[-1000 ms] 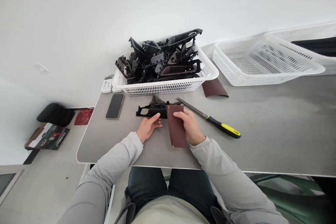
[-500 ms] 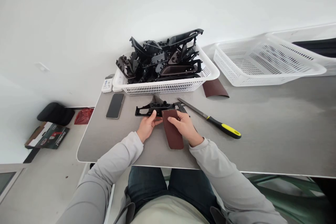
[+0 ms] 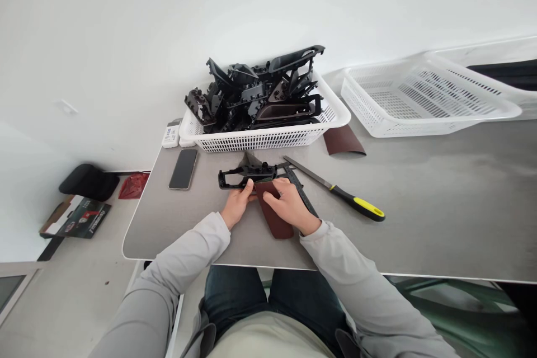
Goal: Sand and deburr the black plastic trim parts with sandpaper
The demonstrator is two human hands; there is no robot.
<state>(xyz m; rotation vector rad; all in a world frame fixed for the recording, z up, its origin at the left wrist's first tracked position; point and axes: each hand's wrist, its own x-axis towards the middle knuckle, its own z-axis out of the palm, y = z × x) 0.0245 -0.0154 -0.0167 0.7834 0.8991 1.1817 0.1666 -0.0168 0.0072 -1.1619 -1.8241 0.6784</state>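
My left hand [image 3: 237, 205] grips a black plastic trim part [image 3: 235, 179] by its near edge, thumb on top. The part has a long opening at its left end. My right hand [image 3: 288, 205] is closed on a folded piece of brown sandpaper [image 3: 274, 224], the thumb pressing on its face. The sandpaper's top edge lies against the right portion of the trim part; the exact contact is hidden by my fingers. Behind my right hand lies a dark caliper [image 3: 298, 183], partly covered. A file [image 3: 356, 202] with a black and yellow handle rests to the right.
A white basket [image 3: 268, 140] heaped with black plastic parts stands at the back. Further right is another white basket [image 3: 403, 127]. A second brown sandpaper sheet [image 3: 344, 141] lies between them. A phone [image 3: 183, 169] and a small white box [image 3: 172, 135] are at the left of the table.
The right hand has shifted slightly left and its fingers have curled further over the sandpaper, whose top edge bends back. The trim part has moved slightly right, uncovering more of the caliper.
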